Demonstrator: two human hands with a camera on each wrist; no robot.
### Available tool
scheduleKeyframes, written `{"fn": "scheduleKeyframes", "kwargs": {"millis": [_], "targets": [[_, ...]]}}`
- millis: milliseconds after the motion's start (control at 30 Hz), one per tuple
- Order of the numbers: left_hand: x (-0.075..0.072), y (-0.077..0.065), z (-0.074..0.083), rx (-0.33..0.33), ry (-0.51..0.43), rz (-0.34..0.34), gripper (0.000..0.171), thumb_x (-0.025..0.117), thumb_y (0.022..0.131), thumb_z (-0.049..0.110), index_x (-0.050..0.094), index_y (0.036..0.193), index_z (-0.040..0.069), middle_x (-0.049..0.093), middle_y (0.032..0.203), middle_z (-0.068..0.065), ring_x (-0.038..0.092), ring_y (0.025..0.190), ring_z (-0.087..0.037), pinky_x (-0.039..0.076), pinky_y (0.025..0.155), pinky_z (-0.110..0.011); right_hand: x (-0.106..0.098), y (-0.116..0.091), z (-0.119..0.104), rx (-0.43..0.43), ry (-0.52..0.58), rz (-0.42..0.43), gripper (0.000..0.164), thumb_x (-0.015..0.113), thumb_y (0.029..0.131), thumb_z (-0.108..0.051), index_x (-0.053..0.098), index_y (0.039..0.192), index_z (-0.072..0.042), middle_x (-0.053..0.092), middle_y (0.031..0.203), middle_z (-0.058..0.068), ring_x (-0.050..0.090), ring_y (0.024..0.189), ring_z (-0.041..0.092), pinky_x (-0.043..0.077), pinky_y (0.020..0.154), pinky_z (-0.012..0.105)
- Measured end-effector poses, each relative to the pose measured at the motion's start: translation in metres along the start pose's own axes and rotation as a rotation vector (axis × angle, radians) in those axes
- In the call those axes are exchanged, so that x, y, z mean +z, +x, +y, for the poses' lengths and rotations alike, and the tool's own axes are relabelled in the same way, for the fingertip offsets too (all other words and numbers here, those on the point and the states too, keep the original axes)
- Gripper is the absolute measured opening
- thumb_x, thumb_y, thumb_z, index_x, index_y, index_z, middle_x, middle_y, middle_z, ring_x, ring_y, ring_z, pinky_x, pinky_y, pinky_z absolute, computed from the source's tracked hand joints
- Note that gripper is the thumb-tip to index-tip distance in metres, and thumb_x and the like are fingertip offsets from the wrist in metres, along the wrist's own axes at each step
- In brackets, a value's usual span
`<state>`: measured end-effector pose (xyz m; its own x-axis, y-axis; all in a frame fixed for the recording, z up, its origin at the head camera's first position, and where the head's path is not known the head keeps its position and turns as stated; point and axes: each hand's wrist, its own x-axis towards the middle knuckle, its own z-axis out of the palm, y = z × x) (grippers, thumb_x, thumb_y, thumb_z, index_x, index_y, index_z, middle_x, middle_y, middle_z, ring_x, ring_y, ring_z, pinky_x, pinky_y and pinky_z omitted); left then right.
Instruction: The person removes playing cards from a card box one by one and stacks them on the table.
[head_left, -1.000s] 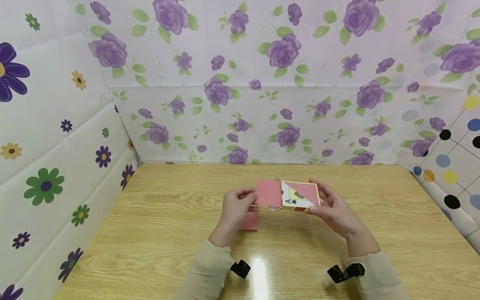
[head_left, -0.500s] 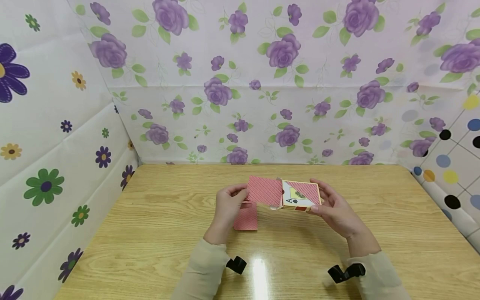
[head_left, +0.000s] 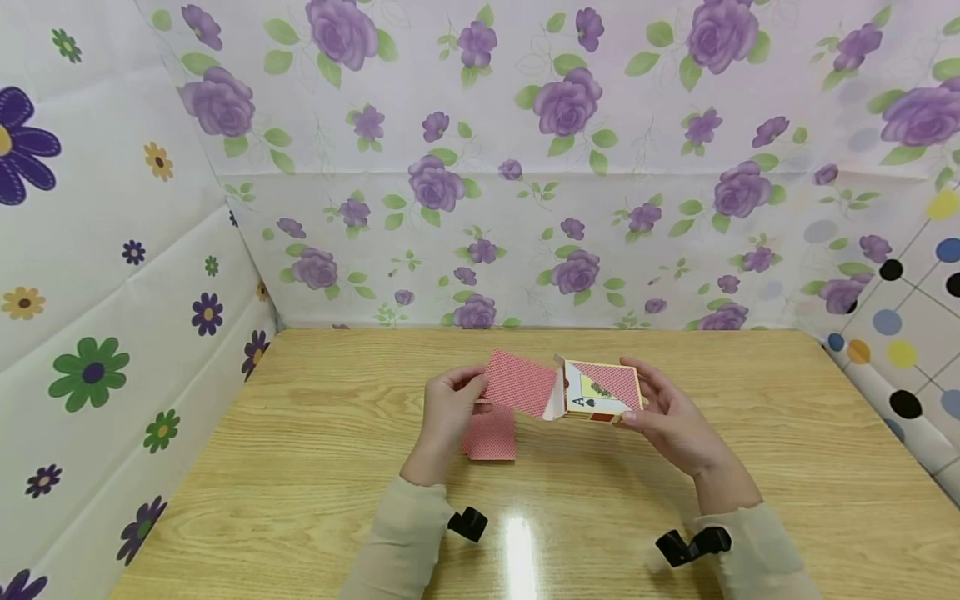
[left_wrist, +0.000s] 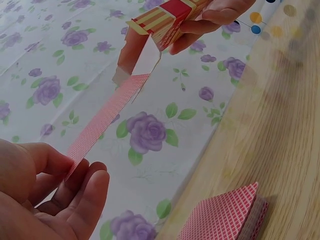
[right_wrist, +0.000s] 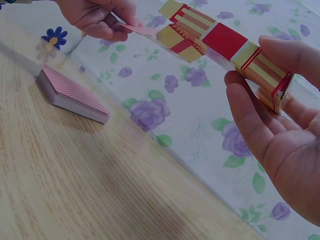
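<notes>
My left hand (head_left: 448, 417) pinches a red-patterned playing card (head_left: 519, 383) by its left end, thumb on top. The card's far end lies at the flaps of the card box (head_left: 602, 390), as the left wrist view shows too. My right hand (head_left: 678, 425) grips that box by its right end, thumb on the near side and fingers behind. An ace of spades is printed on its face, and its flaps stand open toward the left. Below my left hand a stack of playing cards (right_wrist: 72, 95), backs up, rests on the table, partly hidden by the hand in the head view.
The wooden table (head_left: 315, 467) spreads under both arms. A cloth with purple roses (head_left: 480, 208) hangs behind its back edge, with patterned cloths at both sides. A black camera mount sits on each wrist (head_left: 468, 523).
My left hand has moved left and drawn the card out of the box, tilting it. More of the card stack shows below. My right hand and the box have hardly moved.
</notes>
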<state>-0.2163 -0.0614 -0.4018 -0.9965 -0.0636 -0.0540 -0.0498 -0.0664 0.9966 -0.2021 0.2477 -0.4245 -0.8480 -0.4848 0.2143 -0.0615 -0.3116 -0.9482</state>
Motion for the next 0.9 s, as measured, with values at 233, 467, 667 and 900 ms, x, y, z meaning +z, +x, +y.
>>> {"fn": "scheduleKeyframes", "kwargs": {"millis": [233, 467, 667, 900], "targets": [[-0.0022, -0.0004, -0.0007, 0.022, 0.037, -0.014, 0.022, 0.059, 0.092, 0.006, 0.068, 0.111, 0.000, 0.063, 0.092, -0.009, 0.061, 0.070, -0.011, 0.058, 0.064, -0.028, -0.0001, -0.0010, 0.0006, -0.005, -0.005, -0.005, 0.071, 0.047, 0.091, 0.013, 0.017, 0.150, -0.013, 0.041, 0.138, 0.002, 0.055, 0.116, 0.013, 0.054, 0.087, 0.029], [-0.0046, 0.0019, -0.0032, 0.025, 0.067, -0.018, 0.022, 0.058, 0.093, 0.006, 0.068, 0.112, 0.001, 0.063, 0.090, -0.007, 0.060, 0.071, -0.010, 0.059, 0.070, -0.040, -0.0009, -0.0001, 0.0002, -0.010, -0.009, 0.005, 0.071, 0.047, 0.091, 0.013, 0.016, 0.150, -0.012, 0.041, 0.137, 0.002, 0.055, 0.115, 0.013, 0.054, 0.087, 0.029], [-0.0057, 0.0040, -0.0058, 0.058, 0.100, -0.039, 0.023, 0.057, 0.093, 0.005, 0.067, 0.112, -0.002, 0.064, 0.092, -0.012, 0.060, 0.070, -0.009, 0.058, 0.064, -0.030, -0.0004, -0.0007, -0.0001, 0.008, -0.011, 0.023, 0.072, 0.048, 0.090, 0.013, 0.016, 0.150, -0.012, 0.042, 0.136, 0.001, 0.055, 0.114, 0.013, 0.054, 0.087, 0.029], [-0.0061, 0.0052, -0.0095, 0.050, 0.137, -0.051, 0.023, 0.056, 0.094, 0.006, 0.067, 0.114, 0.000, 0.063, 0.095, -0.014, 0.059, 0.071, -0.011, 0.056, 0.061, -0.024, 0.0001, -0.0011, -0.0010, 0.012, -0.017, 0.041, 0.073, 0.049, 0.090, 0.012, 0.017, 0.150, -0.012, 0.041, 0.136, 0.001, 0.056, 0.113, 0.012, 0.054, 0.086, 0.028]]}}
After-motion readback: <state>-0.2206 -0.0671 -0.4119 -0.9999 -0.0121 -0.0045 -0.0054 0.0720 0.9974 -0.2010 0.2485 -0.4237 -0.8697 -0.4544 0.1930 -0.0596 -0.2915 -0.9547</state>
